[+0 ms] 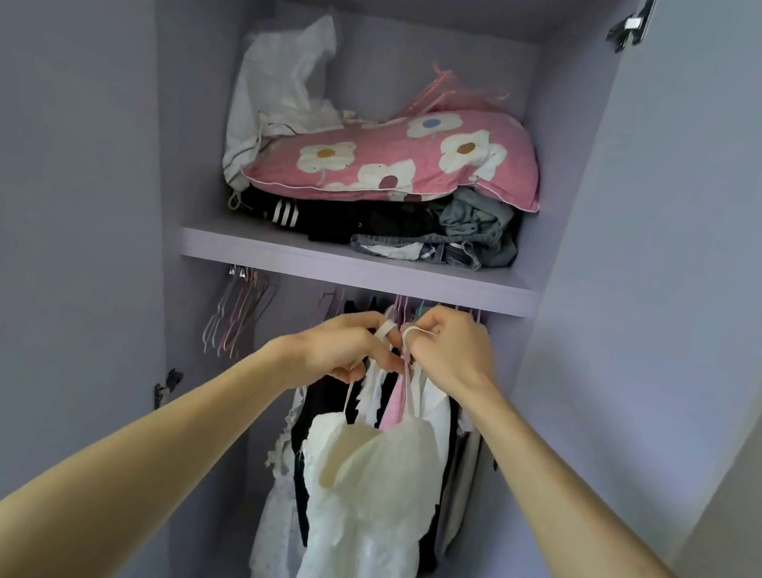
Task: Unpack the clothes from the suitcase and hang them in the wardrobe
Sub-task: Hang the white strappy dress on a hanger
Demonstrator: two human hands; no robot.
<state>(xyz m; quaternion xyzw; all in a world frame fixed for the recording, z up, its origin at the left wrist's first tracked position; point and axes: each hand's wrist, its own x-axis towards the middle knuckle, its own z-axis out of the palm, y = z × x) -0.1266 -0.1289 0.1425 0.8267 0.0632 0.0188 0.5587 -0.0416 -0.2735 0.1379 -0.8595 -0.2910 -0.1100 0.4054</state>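
Observation:
A white lace strappy dress (369, 514) hangs in front of me inside the open lilac wardrobe (357, 267). My left hand (344, 345) pinches one white shoulder strap and my right hand (452, 351) has the other strap looped round its fingers, both just under the shelf. A pink hanger (395, 399) shows between the straps, its hook hidden behind my fingers. Behind the dress, several white and black garments (320, 430) hang from the rail, which the shelf hides.
Empty hangers (236, 315) dangle at the rail's left end. On the shelf lie a pink flowered pillow (401, 156), white cloth (282, 85) and folded dark clothes and jeans (428, 233). Both wardrobe doors stand open at the sides. The suitcase is out of view.

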